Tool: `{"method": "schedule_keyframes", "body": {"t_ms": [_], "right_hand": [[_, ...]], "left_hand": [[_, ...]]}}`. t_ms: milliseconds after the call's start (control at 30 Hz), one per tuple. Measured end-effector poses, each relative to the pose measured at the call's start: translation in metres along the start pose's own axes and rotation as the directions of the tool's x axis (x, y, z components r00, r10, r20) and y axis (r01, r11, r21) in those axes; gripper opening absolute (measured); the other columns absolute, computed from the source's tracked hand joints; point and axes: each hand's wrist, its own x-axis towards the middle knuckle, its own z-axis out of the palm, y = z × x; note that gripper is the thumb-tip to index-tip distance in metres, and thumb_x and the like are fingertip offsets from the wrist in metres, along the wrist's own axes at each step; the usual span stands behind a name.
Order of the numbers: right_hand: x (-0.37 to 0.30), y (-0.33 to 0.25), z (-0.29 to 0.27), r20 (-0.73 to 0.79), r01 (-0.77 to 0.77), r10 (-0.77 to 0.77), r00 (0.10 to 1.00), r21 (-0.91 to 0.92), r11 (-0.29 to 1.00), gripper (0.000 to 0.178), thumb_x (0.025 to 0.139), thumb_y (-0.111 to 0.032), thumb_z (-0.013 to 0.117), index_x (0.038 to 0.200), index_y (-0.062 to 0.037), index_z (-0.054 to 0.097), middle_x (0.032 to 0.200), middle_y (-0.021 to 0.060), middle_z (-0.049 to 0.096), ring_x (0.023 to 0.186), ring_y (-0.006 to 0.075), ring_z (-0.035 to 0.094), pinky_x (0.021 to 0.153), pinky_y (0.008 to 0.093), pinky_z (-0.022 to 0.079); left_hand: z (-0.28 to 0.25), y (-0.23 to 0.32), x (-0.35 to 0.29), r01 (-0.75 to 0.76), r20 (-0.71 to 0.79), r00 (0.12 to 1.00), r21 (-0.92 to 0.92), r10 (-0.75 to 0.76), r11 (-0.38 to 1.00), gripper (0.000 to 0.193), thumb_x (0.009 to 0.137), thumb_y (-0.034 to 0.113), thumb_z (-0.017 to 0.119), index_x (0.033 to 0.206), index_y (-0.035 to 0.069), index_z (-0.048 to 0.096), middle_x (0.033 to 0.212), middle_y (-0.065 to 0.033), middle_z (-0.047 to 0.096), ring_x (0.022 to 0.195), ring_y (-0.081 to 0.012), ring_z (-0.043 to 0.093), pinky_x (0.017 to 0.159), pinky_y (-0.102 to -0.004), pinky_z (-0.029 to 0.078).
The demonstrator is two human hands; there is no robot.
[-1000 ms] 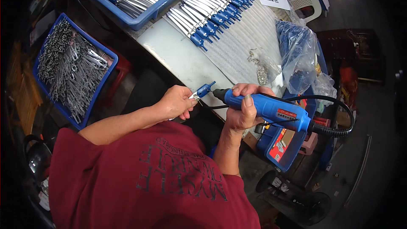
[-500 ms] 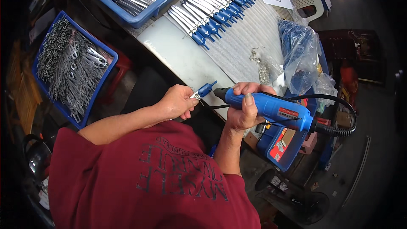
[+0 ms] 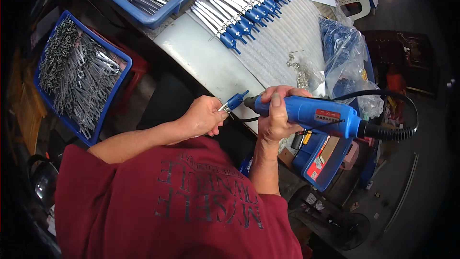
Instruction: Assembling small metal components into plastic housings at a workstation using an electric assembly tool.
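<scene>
My left hand [image 3: 200, 116] pinches a silver metal strip with a blue plastic end piece [image 3: 235, 101] at the near edge of the table. The fingers cover most of the strip; the blue end points up and to the right. My right hand [image 3: 274, 121] is wrapped around a blue corded electric screwdriver [image 3: 323, 114], held nearly level. Its dark tip reaches the side of the blue end piece, but I cannot tell whether they touch. Beyond both hands, a row of finished-looking strips with blue ends [image 3: 245, 17] lies on the table.
A blue crate [image 3: 163, 17] of similar strips stands on the table's far left. Lower left, another blue crate [image 3: 98, 127] holds many bare metal parts. Small metal pieces [image 3: 298, 69] lie in clear plastic, near bagged blue parts [image 3: 341, 48]. A blue bin [image 3: 330, 170] sits at right.
The screwdriver and my right hand have shifted slightly right and up. My left hand keeps its pinch on the strip, which has moved a little to the right.
</scene>
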Motion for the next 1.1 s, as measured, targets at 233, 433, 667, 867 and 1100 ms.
{"method": "schedule_keyframes", "body": {"t_ms": [233,433,667,867,1100], "right_hand": [[-0.001,-0.01,0.002,0.029,-0.104,0.101,0.994,0.081,0.991,0.044,0.066,0.003,0.058,0.104,-0.0085,0.04,0.072,0.0064,0.046,0.057,0.0184,0.047,0.055,0.0309,0.043],[0.001,-0.011,0.001,0.022,-0.053,0.051,0.998,0.106,0.993,0.042,0.065,0.002,0.055,0.104,-0.0066,0.04,0.07,0.0073,0.045,0.059,0.0198,0.048,0.056,0.0319,0.043],[0.003,-0.007,0.001,0.003,-0.036,0.036,0.999,0.121,0.992,0.041,0.064,-0.001,0.057,0.102,-0.0056,0.041,0.07,0.0077,0.045,0.058,0.0201,0.048,0.056,0.0318,0.042],[0.004,-0.004,0.001,-0.028,-0.05,0.055,0.998,0.143,0.989,0.04,0.064,-0.001,0.057,0.101,-0.0054,0.043,0.07,0.0077,0.045,0.057,0.0198,0.047,0.055,0.0317,0.042],[0.001,-0.005,0.009,-0.005,-0.05,0.051,0.999,0.123,0.991,0.038,0.067,0.002,0.057,0.1,-0.0064,0.041,0.07,0.0071,0.046,0.056,0.0183,0.048,0.053,0.0309,0.043]], "left_hand": [[0.001,-0.002,0.001,-0.008,-0.01,1.0,0.035,0.008,0.999,0.014,0.083,0.01,0.048,0.075,-0.001,0.052,0.063,-0.0046,0.052,0.047,-0.0087,0.05,0.041,-0.0207,0.041],[0.002,-0.001,-0.001,-0.015,-0.022,1.0,0.055,0.016,0.998,0.015,0.083,0.01,0.048,0.075,-0.002,0.052,0.063,-0.0052,0.052,0.047,-0.0088,0.05,0.041,-0.021,0.042],[0.002,0.0,0.0,-0.004,-0.028,1.0,0.036,0.005,0.999,0.015,0.083,0.011,0.049,0.075,-0.002,0.052,0.063,-0.0053,0.052,0.047,-0.009,0.05,0.041,-0.0211,0.042],[0.002,0.0,0.0,0.002,-0.027,1.0,0.034,-0.001,0.999,0.015,0.083,0.011,0.049,0.076,-0.002,0.053,0.063,-0.0051,0.052,0.047,-0.0088,0.05,0.041,-0.0208,0.041],[0.003,-0.004,-0.001,-0.009,-0.032,0.999,0.009,0.009,1.0,0.014,0.082,0.01,0.05,0.074,-0.001,0.052,0.062,-0.0041,0.052,0.047,-0.0084,0.05,0.041,-0.0205,0.041]]}}
